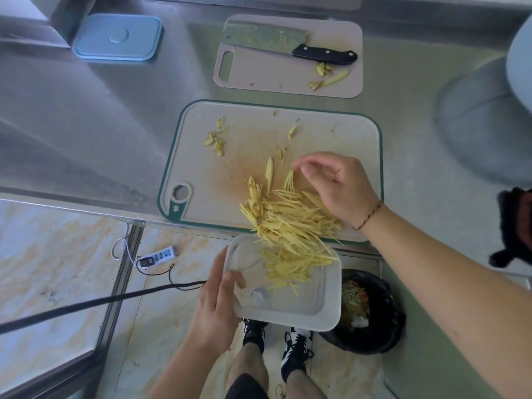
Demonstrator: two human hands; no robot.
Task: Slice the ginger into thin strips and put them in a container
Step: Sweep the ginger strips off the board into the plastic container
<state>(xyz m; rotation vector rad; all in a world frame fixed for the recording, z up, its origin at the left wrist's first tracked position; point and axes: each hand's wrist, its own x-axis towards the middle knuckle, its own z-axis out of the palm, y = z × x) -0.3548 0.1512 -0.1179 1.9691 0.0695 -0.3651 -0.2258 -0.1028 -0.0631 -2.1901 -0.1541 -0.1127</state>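
Observation:
A pile of thin yellow ginger strips (pixel 290 223) spills from the near edge of the green-rimmed cutting board (pixel 201 168) into a clear plastic container (pixel 299 309). My left hand (pixel 216 306) grips the container's left rim, thumb inside, holding it just below the counter edge. My right hand (pixel 336 185) rests on the board behind the pile, fingers loosely curved and touching the strips. Small ginger scraps (pixel 214 139) lie at the board's far left.
A cleaver (pixel 288 43) and ginger offcuts (pixel 328 76) lie on a pink board (pixel 288 82) farther back. A blue lid (pixel 118 37) sits far left. A black-lined waste bin (pixel 371 312) stands on the floor under the container, with a power strip (pixel 161 256) and cables to the left.

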